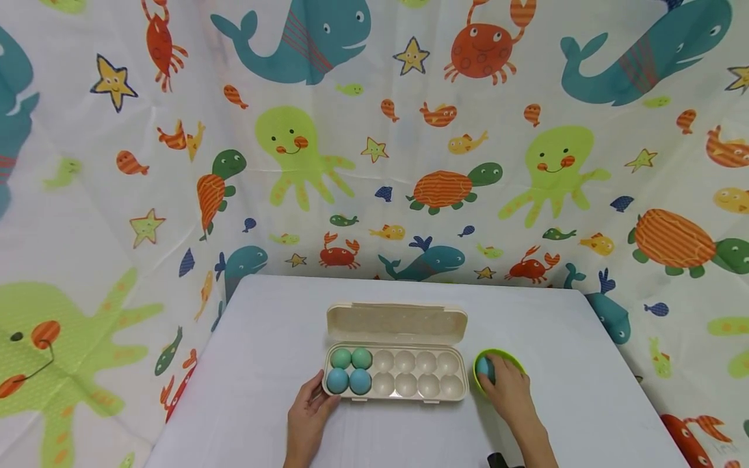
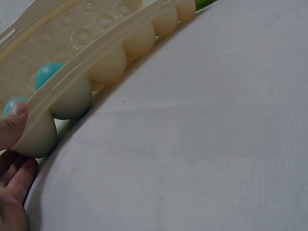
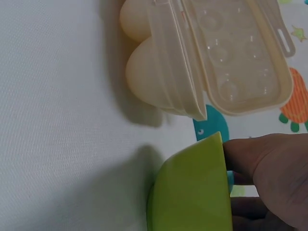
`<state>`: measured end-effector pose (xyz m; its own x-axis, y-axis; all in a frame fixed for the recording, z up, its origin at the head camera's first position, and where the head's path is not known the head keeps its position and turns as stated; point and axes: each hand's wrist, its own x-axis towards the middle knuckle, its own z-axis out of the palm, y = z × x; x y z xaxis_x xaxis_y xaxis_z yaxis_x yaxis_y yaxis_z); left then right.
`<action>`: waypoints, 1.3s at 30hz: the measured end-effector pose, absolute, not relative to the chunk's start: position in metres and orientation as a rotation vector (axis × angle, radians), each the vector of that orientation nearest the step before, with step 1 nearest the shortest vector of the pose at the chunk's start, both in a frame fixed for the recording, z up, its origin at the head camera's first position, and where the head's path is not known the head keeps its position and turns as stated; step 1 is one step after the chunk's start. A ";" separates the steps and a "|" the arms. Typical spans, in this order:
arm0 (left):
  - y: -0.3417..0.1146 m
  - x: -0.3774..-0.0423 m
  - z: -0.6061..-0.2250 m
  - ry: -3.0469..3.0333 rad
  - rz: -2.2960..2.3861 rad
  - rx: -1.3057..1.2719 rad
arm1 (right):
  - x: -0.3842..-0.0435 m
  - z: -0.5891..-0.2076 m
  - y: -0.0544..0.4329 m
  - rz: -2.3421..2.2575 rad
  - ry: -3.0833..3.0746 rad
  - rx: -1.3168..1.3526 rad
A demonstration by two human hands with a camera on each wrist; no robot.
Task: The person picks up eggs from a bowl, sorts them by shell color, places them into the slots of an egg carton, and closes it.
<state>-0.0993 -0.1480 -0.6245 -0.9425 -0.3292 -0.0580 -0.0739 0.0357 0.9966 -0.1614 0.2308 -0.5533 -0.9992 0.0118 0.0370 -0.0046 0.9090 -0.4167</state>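
Observation:
An open cream egg carton point(image 1: 409, 347) lies on the white table, its lid point(image 1: 398, 325) tipped back. Two green eggs point(image 1: 351, 357) fill the left end of its back row, and two blue eggs point(image 1: 349, 381) sit in front of them. At the carton's front left corner, my left hand point(image 1: 308, 411) grips the edge, thumb on the rim and fingers below, as the left wrist view shows. To the carton's right stands a lime green bowl point(image 3: 192, 187). My right hand point(image 1: 511, 389) reaches into it and holds another blue egg point(image 1: 483, 367), partly hidden by the fingers.
The white-covered table point(image 1: 263, 338) spreads around the carton and bowl. Behind and at both sides hangs a curtain point(image 1: 363, 149) printed with sea animals. A small black object point(image 1: 497, 460) shows at the bottom edge, near my right forearm.

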 end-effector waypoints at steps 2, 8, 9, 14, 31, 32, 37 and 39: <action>-0.148 -0.099 -0.625 -2.109 -2.022 0.413 | -0.161 -0.552 0.231 0.686 -3.018 -0.005; -0.148 -0.100 -0.626 -2.095 -2.024 0.411 | -0.160 -0.548 0.229 0.723 -2.913 0.024; -0.148 -0.100 -0.626 -2.099 -2.021 0.413 | -0.160 -0.547 0.228 0.731 -2.886 0.030; -0.142 -0.092 -0.624 -2.098 -2.009 0.429 | -0.158 -0.545 0.226 0.796 -2.744 0.086; -0.131 -0.077 -0.624 -2.054 -2.016 0.427 | -0.148 -0.540 0.175 1.084 -2.717 0.172; -0.130 -0.077 -0.624 -2.054 -2.017 0.429 | -0.147 -0.540 0.171 1.102 -2.723 0.178; -0.130 -0.077 -0.625 -2.044 -2.026 0.429 | -0.143 -0.542 0.150 1.157 -2.712 0.280; -0.129 -0.077 -0.625 -2.038 -2.029 0.424 | -0.141 -0.545 0.142 1.177 -2.704 0.326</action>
<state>-0.0768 -0.1295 -0.6249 -0.9307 -0.3638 -0.0384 -0.0400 -0.0031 0.9992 -0.1408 0.1418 -0.5450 -0.9609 -0.1297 0.2446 -0.2674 0.6636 -0.6987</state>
